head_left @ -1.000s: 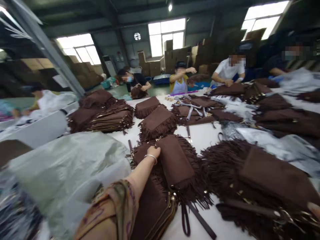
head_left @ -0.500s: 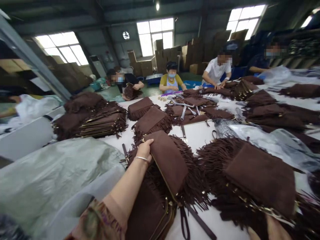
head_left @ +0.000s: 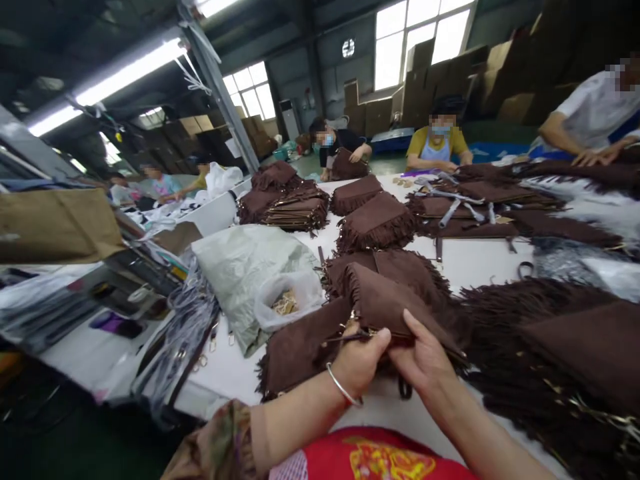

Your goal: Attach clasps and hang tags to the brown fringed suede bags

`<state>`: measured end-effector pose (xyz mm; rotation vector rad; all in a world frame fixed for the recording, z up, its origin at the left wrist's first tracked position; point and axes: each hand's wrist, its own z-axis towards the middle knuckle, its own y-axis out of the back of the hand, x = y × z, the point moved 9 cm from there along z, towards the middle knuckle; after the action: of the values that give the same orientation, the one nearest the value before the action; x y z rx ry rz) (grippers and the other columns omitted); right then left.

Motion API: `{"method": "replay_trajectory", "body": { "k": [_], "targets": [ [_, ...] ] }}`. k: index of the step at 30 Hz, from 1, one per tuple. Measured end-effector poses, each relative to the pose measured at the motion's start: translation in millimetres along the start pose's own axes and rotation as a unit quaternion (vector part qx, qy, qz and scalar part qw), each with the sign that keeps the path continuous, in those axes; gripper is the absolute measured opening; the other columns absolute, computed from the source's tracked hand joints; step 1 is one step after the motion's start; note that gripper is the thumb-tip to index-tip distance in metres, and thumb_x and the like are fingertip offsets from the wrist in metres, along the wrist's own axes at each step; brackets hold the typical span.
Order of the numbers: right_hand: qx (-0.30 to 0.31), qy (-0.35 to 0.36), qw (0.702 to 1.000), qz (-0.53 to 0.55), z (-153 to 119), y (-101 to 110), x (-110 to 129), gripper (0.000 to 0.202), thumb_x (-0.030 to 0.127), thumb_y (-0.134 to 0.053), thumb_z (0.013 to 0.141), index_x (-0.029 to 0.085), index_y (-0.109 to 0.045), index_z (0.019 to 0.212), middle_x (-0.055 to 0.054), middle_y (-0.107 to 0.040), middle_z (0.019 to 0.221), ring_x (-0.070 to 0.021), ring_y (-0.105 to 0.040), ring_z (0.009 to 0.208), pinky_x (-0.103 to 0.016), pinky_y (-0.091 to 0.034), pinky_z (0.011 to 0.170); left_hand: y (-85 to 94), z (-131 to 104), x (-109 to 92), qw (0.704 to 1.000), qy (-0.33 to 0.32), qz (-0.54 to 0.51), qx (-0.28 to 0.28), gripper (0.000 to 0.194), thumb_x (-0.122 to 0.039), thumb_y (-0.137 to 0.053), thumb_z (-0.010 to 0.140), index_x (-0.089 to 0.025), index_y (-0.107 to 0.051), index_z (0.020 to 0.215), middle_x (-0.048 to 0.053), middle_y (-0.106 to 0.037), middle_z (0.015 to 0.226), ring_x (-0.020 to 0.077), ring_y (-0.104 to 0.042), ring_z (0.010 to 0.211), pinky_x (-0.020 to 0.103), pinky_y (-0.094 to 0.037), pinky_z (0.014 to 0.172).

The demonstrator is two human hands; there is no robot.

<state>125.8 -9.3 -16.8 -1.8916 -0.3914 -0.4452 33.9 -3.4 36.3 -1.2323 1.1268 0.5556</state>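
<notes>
A dark brown fringed pouch (head_left: 400, 300) with a zipper and gold-coloured hardware is held between both hands, just above the white table. My left hand (head_left: 357, 360), with a silver bangle at the wrist, grips its near left corner beside the zipper end. Fingers of my right hand (head_left: 423, 350) are closed on the near edge, thumb on top and fingertips hidden underneath. Another brown pouch (head_left: 305, 340) lies flat just left of my hands. Behind the held one rests a further fringed pouch (head_left: 420, 267), partly covered.
Left of my hands sit a plastic bag of small gold hardware (head_left: 287, 303) and a grey-green plastic sheet (head_left: 250, 267). Wrapped straps (head_left: 175, 340) hang at the table's left edge. A large fringed pile (head_left: 565, 347) stands on the right. Co-workers (head_left: 440, 143) sit across the table.
The pouch has come nearer to me and turned, its zipper edge now facing me. My right hand has left the right-hand pile and joined my left on it. The view has swung left.
</notes>
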Motion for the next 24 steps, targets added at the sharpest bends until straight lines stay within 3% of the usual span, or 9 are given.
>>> {"method": "replay_trajectory", "body": {
  "k": [3, 6, 9, 11, 14, 17, 19, 21, 24],
  "targets": [
    [-0.052, -0.021, 0.998, -0.006, 6, 8, 1, 0.031, 0.011, -0.063, 0.074, 0.018, -0.068, 0.104, -0.004, -0.076, 0.095, -0.0215, -0.071, 0.092, -0.041, -0.058, 0.091, 28.8, -34, 2, 0.998, 0.009, -0.054, 0.038, 0.05, -0.028, -0.079, 0.072, -0.022, -0.059, 0.118, 0.008, -0.064, 0.123, 0.0256, -0.058, 0.114, 0.04, -0.047, 0.097],
    [-0.051, -0.02, 0.997, -0.045, 5, 14, 4, 0.032, 0.005, -0.065, 0.07, 0.017, -0.069, 0.1, -0.003, -0.077, 0.092, -0.0201, -0.072, 0.085, -0.037, -0.06, 0.085, 83.0, -48, -5, 0.976, 0.026, -0.212, -0.044, 0.038, -0.042, -0.07, 0.08, -0.024, -0.059, 0.112, 0.006, -0.064, 0.115, 0.0222, -0.062, 0.105, 0.035, -0.052, 0.083],
    [-0.033, -0.026, 0.995, -0.09, 7, 7, 6, 0.031, 0.005, -0.069, 0.066, 0.016, -0.069, 0.096, -0.004, -0.077, 0.089, -0.0209, -0.072, 0.082, -0.035, -0.061, 0.083, 124.7, -56, -12, 0.958, 0.036, -0.254, -0.127, 0.032, -0.036, -0.073, 0.079, -0.022, -0.059, 0.104, 0.002, -0.065, 0.095, 0.0141, -0.065, 0.084, 0.024, -0.052, 0.068],
    [-0.021, -0.036, 0.992, -0.119, 14, 0, 7, 0.028, 0.008, -0.071, 0.065, 0.014, -0.07, 0.093, -0.006, -0.076, 0.086, -0.0224, -0.072, 0.081, -0.036, -0.062, 0.081, 136.5, -59, -14, 0.964, 0.051, -0.214, -0.15, 0.032, -0.025, -0.076, 0.076, -0.021, -0.059, 0.102, 0.0, -0.064, 0.088, 0.011, -0.064, 0.074, 0.019, -0.049, 0.058],
    [-0.001, -0.021, 0.987, -0.161, 33, -4, 9, 0.028, 0.009, -0.072, 0.064, 0.014, -0.069, 0.091, -0.006, -0.076, 0.089, -0.0229, -0.072, 0.083, -0.036, -0.062, 0.079, 143.5, -58, -11, 0.961, 0.071, -0.205, -0.173, 0.029, -0.025, -0.078, 0.074, -0.02, -0.057, 0.094, -0.003, -0.061, 0.08, 0.0089, -0.061, 0.067, 0.018, -0.047, 0.053],
    [-0.051, 0.013, 0.96, -0.275, 55, 23, 12, 0.024, 0.014, -0.072, 0.068, 0.017, -0.066, 0.091, -0.005, -0.074, 0.095, -0.0197, -0.071, 0.08, -0.033, -0.062, 0.071, 156.7, -60, 1, 0.944, 0.092, -0.23, -0.22, 0.031, -0.02, -0.08, 0.067, -0.018, -0.051, 0.078, -0.007, -0.052, 0.064, 0.0048, -0.054, 0.055, 0.014, -0.041, 0.048],
    [-0.117, 0.01, 0.925, -0.36, 63, 56, 12, 0.02, 0.019, -0.073, 0.07, 0.018, -0.062, 0.087, -0.006, -0.073, 0.09, -0.0178, -0.069, 0.071, -0.03, -0.061, 0.059, 166.0, -66, 10, 0.945, 0.117, -0.195, -0.235, 0.034, -0.017, -0.08, 0.063, -0.018, -0.048, 0.074, -0.008, -0.049, 0.061, 0.0047, -0.052, 0.053, 0.013, -0.038, 0.045],
    [-0.163, -0.001, 0.896, -0.412, 62, 87, 11, 0.02, 0.022, -0.076, 0.069, 0.017, -0.06, 0.08, -0.007, -0.072, 0.082, -0.0167, -0.066, 0.062, -0.028, -0.056, 0.048, 171.9, -75, 14, 0.958, 0.147, -0.096, -0.226, 0.031, -0.02, -0.077, 0.064, -0.018, -0.048, 0.073, -0.007, -0.05, 0.06, 0.0066, -0.051, 0.052, 0.015, -0.037, 0.045],
    [-0.172, -0.005, 0.87, -0.463, 55, 115, 12, 0.025, 0.031, -0.078, 0.067, 0.015, -0.061, 0.077, -0.009, -0.071, 0.078, -0.0173, -0.064, 0.058, -0.026, -0.051, 0.043, 171.8, -85, -5, 0.953, 0.139, 0.194, -0.185, 0.021, -0.027, -0.07, 0.07, -0.018, -0.051, 0.066, -0.003, -0.051, 0.057, 0.0104, -0.048, 0.051, 0.021, -0.04, 0.049]
  ]
}}
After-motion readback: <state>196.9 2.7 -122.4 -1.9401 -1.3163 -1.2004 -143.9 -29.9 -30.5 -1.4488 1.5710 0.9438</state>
